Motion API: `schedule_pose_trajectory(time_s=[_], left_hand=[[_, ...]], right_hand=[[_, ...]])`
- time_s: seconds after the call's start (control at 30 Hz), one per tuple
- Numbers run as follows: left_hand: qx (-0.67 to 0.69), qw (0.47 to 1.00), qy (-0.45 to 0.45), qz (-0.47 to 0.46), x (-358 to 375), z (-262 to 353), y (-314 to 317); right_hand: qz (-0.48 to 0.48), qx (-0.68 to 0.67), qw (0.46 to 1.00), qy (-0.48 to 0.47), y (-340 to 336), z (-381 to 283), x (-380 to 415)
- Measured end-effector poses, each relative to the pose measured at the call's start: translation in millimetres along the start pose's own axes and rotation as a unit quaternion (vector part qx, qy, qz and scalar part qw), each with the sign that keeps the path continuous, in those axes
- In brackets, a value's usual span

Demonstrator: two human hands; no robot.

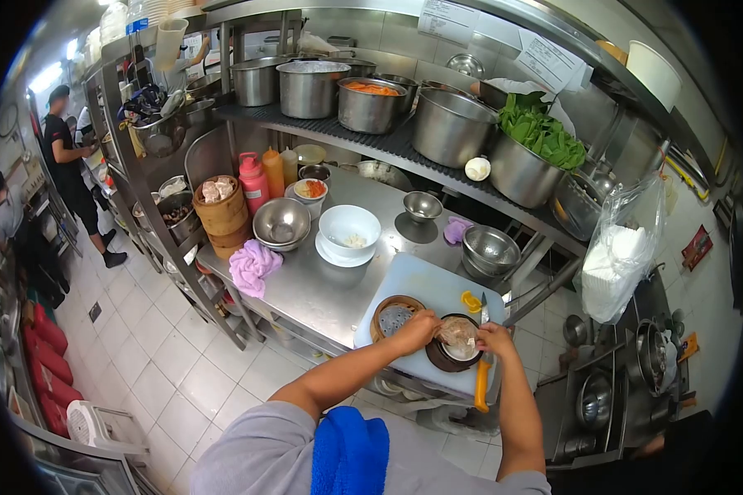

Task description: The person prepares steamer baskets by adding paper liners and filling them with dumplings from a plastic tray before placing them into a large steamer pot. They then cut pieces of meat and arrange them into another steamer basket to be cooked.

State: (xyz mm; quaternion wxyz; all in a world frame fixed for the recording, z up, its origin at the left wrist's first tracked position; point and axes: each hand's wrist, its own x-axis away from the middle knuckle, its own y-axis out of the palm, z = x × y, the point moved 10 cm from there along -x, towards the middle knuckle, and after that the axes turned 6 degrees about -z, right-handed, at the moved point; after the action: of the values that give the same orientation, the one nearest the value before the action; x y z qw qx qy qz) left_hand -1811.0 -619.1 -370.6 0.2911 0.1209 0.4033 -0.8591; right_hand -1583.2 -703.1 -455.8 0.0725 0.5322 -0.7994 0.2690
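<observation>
My left hand (418, 330) and my right hand (494, 338) are closed on opposite sides of a translucent, crinkled piece that looks like plastic film (459, 332). It hangs over a dark round bowl (439, 360) with something white inside. Left of that bowl, partly behind my left hand, sits a small round bamboo steamer (376, 328) with a grey perforated liner. A knife (482, 381) with an orange handle lies beside my right hand, its blade pointing away from me. Near the blade rests a yellow-orange piece (470, 300). All of these are on a white cutting board (413, 276).
White bowls (349, 227), metal bowls (281, 223), a pink cloth (256, 266) and squeeze bottles (254, 180) stand on the steel counter (305, 285). Large pots (454, 128) line the shelf above. A plastic bag (623, 256) hangs right. Another person (70, 157) stands far left.
</observation>
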Motion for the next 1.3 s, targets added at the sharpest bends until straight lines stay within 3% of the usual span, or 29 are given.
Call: schedule_pose_trajectory(time_s=[0.13, 0.2, 0.27, 0.33, 0.4, 0.43, 0.53, 0.6, 0.73, 0.83, 0.9, 0.93, 1.03, 1.1, 1.13, 1.17, 1.2, 1.27, 1.3], left_hand=[[-0.023, 0.999, -0.024, -0.043, -14, -15, 12], [-0.004, 0.996, -0.067, -0.060, -23, -26, 21], [0.013, 0.998, -0.031, -0.044, -34, -15, 16], [0.030, 0.997, -0.037, -0.053, -45, -8, 14], [0.049, 0.992, -0.083, -0.086, -58, -2, 11], [0.060, 0.994, -0.064, -0.071, -66, 2, 8], [0.121, 0.992, -0.020, -0.033, -81, 14, -4], [0.195, 0.981, -0.006, -0.021, -85, 28, -13], [0.211, 0.977, 0.003, 0.009, -91, 39, -12], [0.136, 0.988, 0.007, 0.079, -95, 38, -19], [0.031, 0.988, 0.012, 0.152, -89, 44, -32], [0.064, 0.989, -0.011, 0.135, -90, 41, -29], [0.152, 0.985, -0.046, 0.065, -97, 38, -19], [0.201, 0.979, -0.027, -0.018, -99, 44, -5], [0.220, 0.975, 0.002, 0.019, -95, 51, -9], [0.238, 0.969, 0.031, 0.056, -89, 59, -13], [0.255, 0.960, 0.060, 0.095, -83, 66, -19], [0.120, 0.984, 0.067, 0.112, -68, 56, -18], [0.052, 0.989, 0.069, 0.118, -59, 49, -17]], right_hand=[[-0.028, 0.099, 0.992, -0.072, 7, -21, 10], [0.017, 0.167, 0.973, -0.157, 6, -47, 27], [0.045, 0.223, 0.943, -0.243, 5, -65, 36], [0.051, 0.267, 0.905, -0.326, 7, -71, 39], [0.112, 0.362, 0.826, -0.416, 13, -84, 56], [0.141, 0.407, 0.778, -0.456, 20, -90, 67], [0.109, 0.194, 0.944, -0.243, -2, -55, 45], [0.155, 0.125, 0.959, -0.202, -16, -55, 52], [0.135, 0.041, 0.973, -0.181, -23, -36, 39], [0.134, -0.224, 0.942, -0.210, -37, -29, 34], [0.103, -0.245, 0.943, -0.199, -35, -24, 36], [0.087, -0.256, 0.943, -0.194, -34, -25, 38], [0.165, -0.094, 0.955, -0.229, -26, -73, 72], [0.109, 0.136, 0.963, -0.208, -7, -65, 55], [0.079, 0.248, 0.946, -0.194, 5, -63, 52], [0.074, 0.007, 0.984, -0.161, -3, -48, 48], [0.114, -0.090, 0.969, -0.200, -18, -49, 55], [0.185, -0.280, 0.903, -0.267, -43, -59, 92], [0.239, -0.283, 0.890, -0.265, -59, -46, 103]])
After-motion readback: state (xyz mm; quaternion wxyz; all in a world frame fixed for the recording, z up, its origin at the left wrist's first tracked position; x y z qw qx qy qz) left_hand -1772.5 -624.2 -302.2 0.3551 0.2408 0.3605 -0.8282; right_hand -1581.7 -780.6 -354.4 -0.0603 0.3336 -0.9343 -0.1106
